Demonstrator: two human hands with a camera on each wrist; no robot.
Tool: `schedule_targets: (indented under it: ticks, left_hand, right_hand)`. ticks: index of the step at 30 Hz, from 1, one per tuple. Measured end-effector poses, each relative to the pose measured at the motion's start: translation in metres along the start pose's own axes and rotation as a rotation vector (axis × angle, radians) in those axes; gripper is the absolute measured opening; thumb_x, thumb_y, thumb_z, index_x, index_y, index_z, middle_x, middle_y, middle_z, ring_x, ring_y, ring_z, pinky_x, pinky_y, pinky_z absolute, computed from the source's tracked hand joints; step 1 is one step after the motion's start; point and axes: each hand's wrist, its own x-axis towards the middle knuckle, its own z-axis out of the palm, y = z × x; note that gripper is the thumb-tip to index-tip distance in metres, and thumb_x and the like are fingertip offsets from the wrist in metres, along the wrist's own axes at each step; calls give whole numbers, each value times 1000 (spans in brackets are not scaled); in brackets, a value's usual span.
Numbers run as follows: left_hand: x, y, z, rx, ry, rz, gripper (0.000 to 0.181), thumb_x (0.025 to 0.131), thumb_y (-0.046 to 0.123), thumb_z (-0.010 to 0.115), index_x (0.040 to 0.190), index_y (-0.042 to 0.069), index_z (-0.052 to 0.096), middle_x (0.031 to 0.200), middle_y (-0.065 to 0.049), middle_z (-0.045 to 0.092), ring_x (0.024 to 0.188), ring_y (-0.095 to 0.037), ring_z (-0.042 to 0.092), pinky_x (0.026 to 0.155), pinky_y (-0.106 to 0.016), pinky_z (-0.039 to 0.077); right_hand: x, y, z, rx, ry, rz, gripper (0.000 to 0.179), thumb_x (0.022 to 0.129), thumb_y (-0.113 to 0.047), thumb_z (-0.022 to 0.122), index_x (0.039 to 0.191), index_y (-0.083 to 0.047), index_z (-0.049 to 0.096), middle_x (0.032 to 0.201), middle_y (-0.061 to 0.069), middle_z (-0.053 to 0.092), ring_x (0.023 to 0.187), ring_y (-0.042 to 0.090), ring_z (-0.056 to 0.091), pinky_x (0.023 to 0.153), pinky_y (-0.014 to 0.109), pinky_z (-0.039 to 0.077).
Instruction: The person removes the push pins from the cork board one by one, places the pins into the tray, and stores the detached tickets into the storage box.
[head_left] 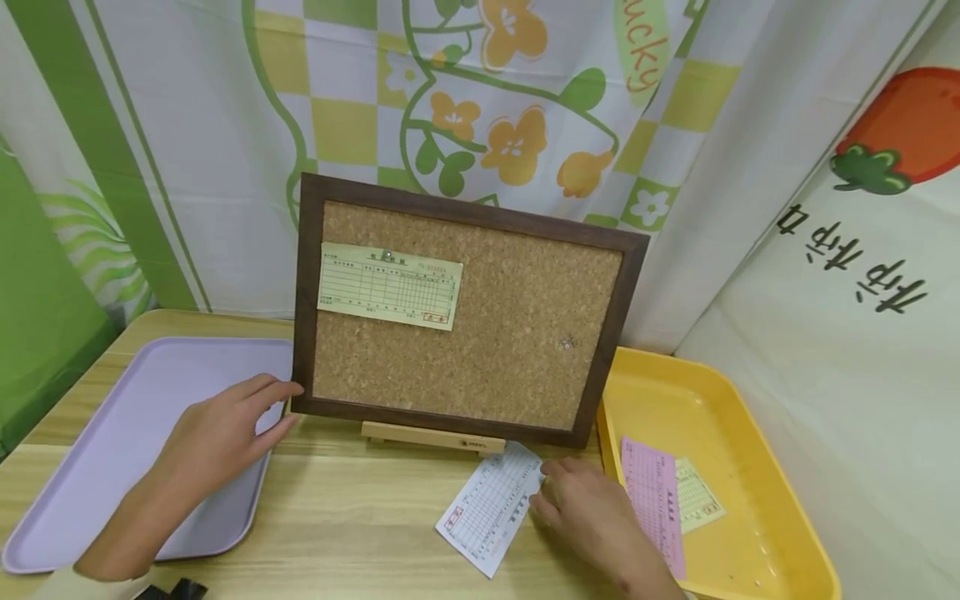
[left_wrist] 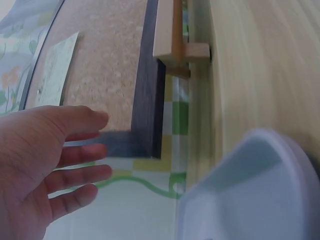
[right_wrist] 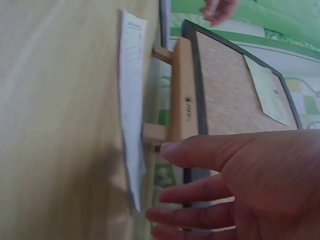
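A dark-framed corkboard (head_left: 495, 358) leans upright on a small wooden stand (head_left: 435, 437). Pinned at its upper left is a pale yellow receipt slip (head_left: 390, 292), with a pushpin (head_left: 387, 254) near the slip's top edge. My left hand (head_left: 213, 433) is at the board's lower left corner, fingers loosely extended and grasping nothing; whether they touch the frame I cannot tell. On the table in front of the stand lies a white receipt slip (head_left: 491, 512). Beside it is my right hand (head_left: 588, 510); the right wrist view shows its fingers (right_wrist: 200, 150) spread apart, holding nothing.
To the right, a yellow tray (head_left: 720, 400) contains a pink slip (head_left: 652, 500) and another pale yellow slip (head_left: 697, 496). A lilac tray (head_left: 202, 367) sits at left, under the left forearm. Small clear pins (head_left: 568, 342) show on the board's right side. Behind hangs a patterned curtain (head_left: 345, 125).
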Motion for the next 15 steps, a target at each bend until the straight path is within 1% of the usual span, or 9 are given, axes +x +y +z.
schedule_targets:
  ticks: [3,6,9,11,13,15]
  left_hand:
    - [10,4,3,-14,66,45,31,97,33,70,114,8,73,101,-4,69,70,-20,65,43,-31,45]
    - [19,7,6,-27,120,81,45,105,45,54,116,5,72,104,-8,68,71,-22,65,43,-32,46]
    - [27,10,7,-22,151,83,61,107,54,42,119,2,70,109,-14,67,77,-28,66,44,-35,47]
    - [33,11,8,-18,167,77,67,107,57,36,122,1,69,113,-17,65,83,-33,66,46,-39,49]
    - [38,12,8,-9,181,79,65,107,55,39,125,0,67,116,-20,63,88,-37,66,50,-44,51]
    - [44,13,8,-9,193,88,55,106,48,50,128,1,65,119,-21,62,90,-38,65,53,-46,53]
  right_hand:
    - [2,-1,8,-37,-27,-2,44,89,-35,80,115,-2,71,110,16,67,102,35,65,82,52,55]
    - [3,-2,13,-71,-60,4,51,89,-41,80,117,0,69,109,16,65,101,33,64,79,50,56]
    - [5,-4,15,-99,-66,19,56,90,-43,79,120,3,67,107,15,63,96,30,63,72,47,56]
    - [7,-4,17,-118,-55,28,57,90,-44,78,120,3,66,103,14,61,89,28,62,67,45,54]
    - [9,-4,19,-137,-41,37,56,90,-45,77,116,4,67,96,12,58,79,24,59,60,41,52]
    - [11,-4,21,-155,-29,45,54,90,-46,77,111,3,68,90,10,53,71,21,53,54,38,48]
